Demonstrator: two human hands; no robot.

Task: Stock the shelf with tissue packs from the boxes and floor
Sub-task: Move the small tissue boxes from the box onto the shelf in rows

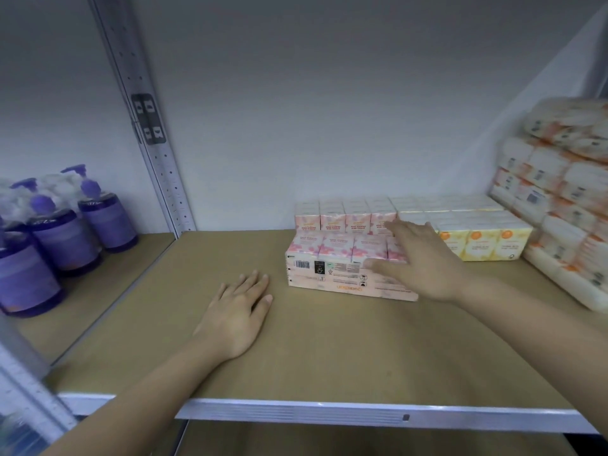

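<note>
A pink tissue pack (335, 264) lies on its side on the tan shelf (329, 350), in front of an upright row of pink packs (342, 217) at the back. My right hand (424, 258) rests on the right end of the lying pack, fingers spread flat, not gripping. My left hand (238, 311) lies flat on the shelf board just left of that pack, empty, fingers slightly apart. Yellow tissue packs (477, 238) stand to the right of the pink ones.
A tall stack of orange-and-white tissue bundles (566, 199) fills the shelf's right end. Purple pump bottles (65, 232) stand in the neighbouring bay on the left, beyond a metal upright (154, 153). The shelf's metal front lip (329, 414) runs across the foreground.
</note>
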